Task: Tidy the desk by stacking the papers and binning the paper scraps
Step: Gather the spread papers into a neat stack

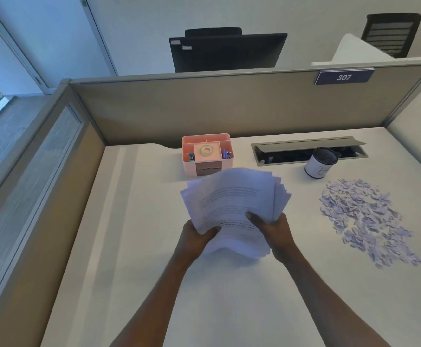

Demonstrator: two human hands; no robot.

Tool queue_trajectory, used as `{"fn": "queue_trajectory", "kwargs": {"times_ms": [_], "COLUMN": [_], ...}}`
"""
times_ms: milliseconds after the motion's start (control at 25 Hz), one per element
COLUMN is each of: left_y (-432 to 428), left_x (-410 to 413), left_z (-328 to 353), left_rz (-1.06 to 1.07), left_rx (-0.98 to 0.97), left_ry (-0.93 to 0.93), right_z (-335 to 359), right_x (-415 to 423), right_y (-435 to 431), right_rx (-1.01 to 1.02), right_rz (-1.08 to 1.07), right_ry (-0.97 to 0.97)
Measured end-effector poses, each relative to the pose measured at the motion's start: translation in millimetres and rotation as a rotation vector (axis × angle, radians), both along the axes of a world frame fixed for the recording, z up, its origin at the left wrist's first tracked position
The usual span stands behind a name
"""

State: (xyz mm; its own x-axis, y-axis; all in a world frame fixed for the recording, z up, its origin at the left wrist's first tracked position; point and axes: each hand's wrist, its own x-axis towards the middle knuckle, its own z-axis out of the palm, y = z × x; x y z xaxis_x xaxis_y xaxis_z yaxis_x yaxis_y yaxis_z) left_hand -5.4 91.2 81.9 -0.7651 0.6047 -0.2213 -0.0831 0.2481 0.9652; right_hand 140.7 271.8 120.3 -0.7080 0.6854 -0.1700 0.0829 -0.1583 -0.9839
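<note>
A thick, uneven bundle of printed white papers (pixel 232 204) is lifted above the middle of the white desk (pixel 134 221), its sheets fanned out at the top. My left hand (pixel 196 236) grips the bundle's lower left edge. My right hand (pixel 272 226) grips the lower right edge, thumb lying on the top sheet. A wide scatter of small torn paper scraps (pixel 364 221) lies on the desk to the right of the papers. A small black-and-white cylindrical bin (pixel 320 162) stands upright behind the scraps.
A pink desk organiser (pixel 207 154) with a tape roll stands behind the papers. An open cable tray (pixel 304 149) runs along the back of the desk. Beige partition walls (pixel 204 108) close the desk at back and left.
</note>
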Motion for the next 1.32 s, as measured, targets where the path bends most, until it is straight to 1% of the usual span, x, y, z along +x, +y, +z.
{"fn": "queue_trajectory", "kwargs": {"times_ms": [80, 160, 200, 360, 440, 520, 680, 760, 920, 1040, 1080, 1120, 1240, 1280, 1320], "left_y": [2.0, 1.3, 1.1, 4.0, 1.7, -1.9, 0.9, 3.1, 4.1, 3.4, 2.4, 1.4, -1.1, -1.9, -2.7], "left_x": [0.4, -2.1, -4.1, -5.1, -5.7, -9.7, -12.2, -10.6, -7.1, -8.1, -9.6, -11.3, -15.2, -16.0, -16.4], "left_z": [13.8, 29.7, 35.4, 45.7, 53.8, 60.0, 61.8, 60.3, 49.2, 43.0, 41.8, 41.5, 41.8, 41.3, 40.6], "left_rz": [0.029, 0.022, 0.036, 0.089, 0.073, 0.045, 0.051, 0.05, 0.033, -0.012, -0.037, -0.06, -0.104, -0.109, -0.115], "left_rx": [0.033, 0.144, 0.179, 0.204, 0.275, 0.349, 0.338, 0.329, 0.226, 0.18, 0.179, 0.179, 0.185, 0.189, 0.198], "left_ry": [-0.009, -0.021, -0.022, -0.039, -0.045, -0.027, -0.058, -0.047, -0.084, -0.057, -0.052, -0.055, -0.076, -0.082, -0.085], "right_z": [14.1, 26.5, 29.9, 34.2, 37.4, 40.4, 38.8, 39.0, 31.2, 33.7, 41.4, 52.5, 92.9, 106.1, 112.9], "right_x": [-2.3, -4.5, -6.9, -14.9, -14.3, -12.0, -15.0, -17.6, -14.3, -7.6, -4.3, -1.4, -3.0, -8.6, -16.0], "right_y": [3.3, 7.1, 8.4, 2.7, 3.1, 3.6, 1.4, 2.9, 2.9, 3.6, 4.5, 5.2, -5.2, -17.6, -31.6], "right_rx": [-0.003, 0.032, 0.049, 0.029, 0.039, 0.059, 0.031, 0.067, 0.053, 0.085, 0.15, 0.277, 0.898, 1.08, 1.223], "right_rz": [0.005, 0.026, 0.026, -0.018, -0.019, 0.023, 0.01, 0.005, 0.077, 0.09, 0.076, 0.044, -0.113, -0.094, -0.016], "right_ry": [0.045, 0.077, 0.067, 0.022, 0.036, 0.057, 0.021, 0.008, -0.037, -0.027, -0.003, 0.01, -0.021, -0.06, -0.119]}}
